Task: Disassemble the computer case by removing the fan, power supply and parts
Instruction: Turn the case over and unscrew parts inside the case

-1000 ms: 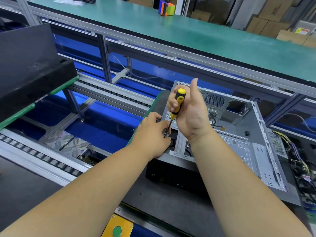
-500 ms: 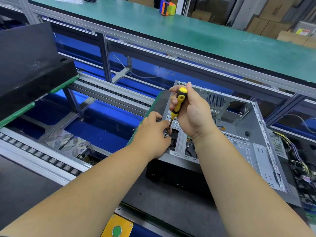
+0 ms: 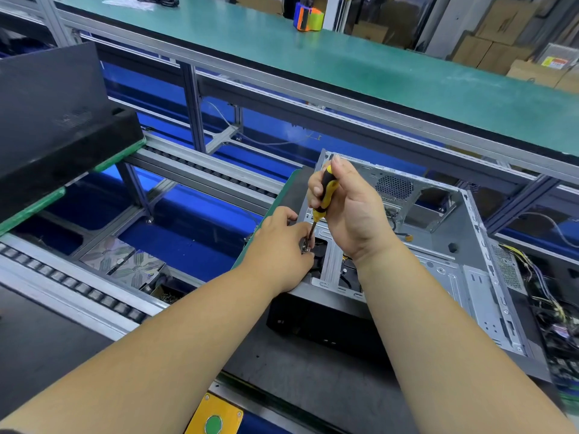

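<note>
Head view, computer case: the open metal computer case [image 3: 438, 264] lies on its side on a dark pallet [image 3: 313, 371] on the conveyor line.
Right hand: the right hand [image 3: 354, 211] is wrapped round a yellow-and-black screwdriver [image 3: 324, 195], held nearly upright, tip down at the case's near-left corner.
Left hand: the left hand [image 3: 282, 245] pinches at the tip; the screw itself is too small to make out.
Progress: the interior looks mostly bare, with loose cables [image 3: 395, 227] inside; judging by this, late-stage work on a corner fastener.
Removed parts: a wire bundle [image 3: 532, 277] lies just right of the case.
Room: the case rim crowds the shaft; there is open space above and toward the person.
</note>
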A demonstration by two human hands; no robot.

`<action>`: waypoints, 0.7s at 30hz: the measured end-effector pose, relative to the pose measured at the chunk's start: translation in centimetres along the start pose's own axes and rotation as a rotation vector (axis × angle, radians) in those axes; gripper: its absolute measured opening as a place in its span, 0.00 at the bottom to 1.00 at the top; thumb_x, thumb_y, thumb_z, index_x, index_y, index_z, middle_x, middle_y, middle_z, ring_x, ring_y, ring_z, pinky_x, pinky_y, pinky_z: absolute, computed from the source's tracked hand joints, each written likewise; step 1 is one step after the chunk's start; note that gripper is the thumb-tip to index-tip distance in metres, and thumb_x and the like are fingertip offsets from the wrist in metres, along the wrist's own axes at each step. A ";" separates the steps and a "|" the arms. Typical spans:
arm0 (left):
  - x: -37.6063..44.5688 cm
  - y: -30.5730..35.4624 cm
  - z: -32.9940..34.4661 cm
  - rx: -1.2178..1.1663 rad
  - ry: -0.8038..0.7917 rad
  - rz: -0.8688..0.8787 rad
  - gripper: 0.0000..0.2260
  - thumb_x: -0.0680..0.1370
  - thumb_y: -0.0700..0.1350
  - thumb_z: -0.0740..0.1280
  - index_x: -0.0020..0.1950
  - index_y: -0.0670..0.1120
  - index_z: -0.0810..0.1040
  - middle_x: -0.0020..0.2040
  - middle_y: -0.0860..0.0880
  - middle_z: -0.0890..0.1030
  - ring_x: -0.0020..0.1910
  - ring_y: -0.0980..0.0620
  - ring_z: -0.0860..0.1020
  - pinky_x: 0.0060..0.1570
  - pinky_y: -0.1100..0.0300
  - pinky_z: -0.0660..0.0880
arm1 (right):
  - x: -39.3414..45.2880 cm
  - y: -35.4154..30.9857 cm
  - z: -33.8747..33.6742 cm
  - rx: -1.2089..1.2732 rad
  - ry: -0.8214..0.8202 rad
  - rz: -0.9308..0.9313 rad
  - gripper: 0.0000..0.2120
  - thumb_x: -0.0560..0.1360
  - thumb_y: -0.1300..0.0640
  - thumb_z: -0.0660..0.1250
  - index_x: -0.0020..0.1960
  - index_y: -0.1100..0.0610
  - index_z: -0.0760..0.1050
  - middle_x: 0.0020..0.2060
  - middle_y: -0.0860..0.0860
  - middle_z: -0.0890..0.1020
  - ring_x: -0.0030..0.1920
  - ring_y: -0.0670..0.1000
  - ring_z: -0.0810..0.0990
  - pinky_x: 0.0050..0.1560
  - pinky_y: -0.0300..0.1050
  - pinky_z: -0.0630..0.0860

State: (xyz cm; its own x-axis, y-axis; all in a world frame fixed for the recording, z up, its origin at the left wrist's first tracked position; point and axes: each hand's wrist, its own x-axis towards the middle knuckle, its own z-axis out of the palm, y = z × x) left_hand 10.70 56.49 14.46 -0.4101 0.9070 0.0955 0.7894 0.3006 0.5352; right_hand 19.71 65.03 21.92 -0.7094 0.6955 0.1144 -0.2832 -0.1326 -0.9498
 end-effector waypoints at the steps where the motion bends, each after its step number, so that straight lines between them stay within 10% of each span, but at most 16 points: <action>1: 0.0 0.0 0.0 0.000 0.001 0.001 0.09 0.72 0.53 0.70 0.50 0.57 0.75 0.61 0.55 0.64 0.61 0.51 0.67 0.58 0.47 0.74 | 0.0 -0.1 -0.1 -0.007 0.003 0.008 0.11 0.78 0.49 0.60 0.43 0.56 0.67 0.34 0.51 0.74 0.35 0.52 0.71 0.41 0.45 0.68; 8: 0.0 0.0 0.1 -0.010 0.003 -0.001 0.11 0.73 0.53 0.71 0.53 0.57 0.76 0.62 0.56 0.64 0.62 0.51 0.66 0.60 0.48 0.73 | 0.1 -0.6 -0.4 -0.044 0.047 0.043 0.11 0.79 0.51 0.63 0.45 0.59 0.76 0.37 0.50 0.79 0.37 0.50 0.78 0.49 0.49 0.73; 21: 0.0 0.0 0.1 0.003 0.011 -0.001 0.12 0.73 0.54 0.70 0.54 0.55 0.76 0.63 0.55 0.64 0.62 0.50 0.67 0.58 0.46 0.73 | 0.4 0.5 0.5 0.118 0.043 0.002 0.20 0.81 0.40 0.53 0.46 0.57 0.69 0.28 0.49 0.69 0.29 0.48 0.65 0.34 0.40 0.66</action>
State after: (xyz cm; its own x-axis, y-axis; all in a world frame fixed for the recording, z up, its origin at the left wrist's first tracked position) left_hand 10.73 56.47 14.35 -0.4156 0.9035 0.1046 0.7905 0.3020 0.5329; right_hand 18.99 64.88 21.57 -0.6824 0.7245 0.0974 -0.3576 -0.2147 -0.9089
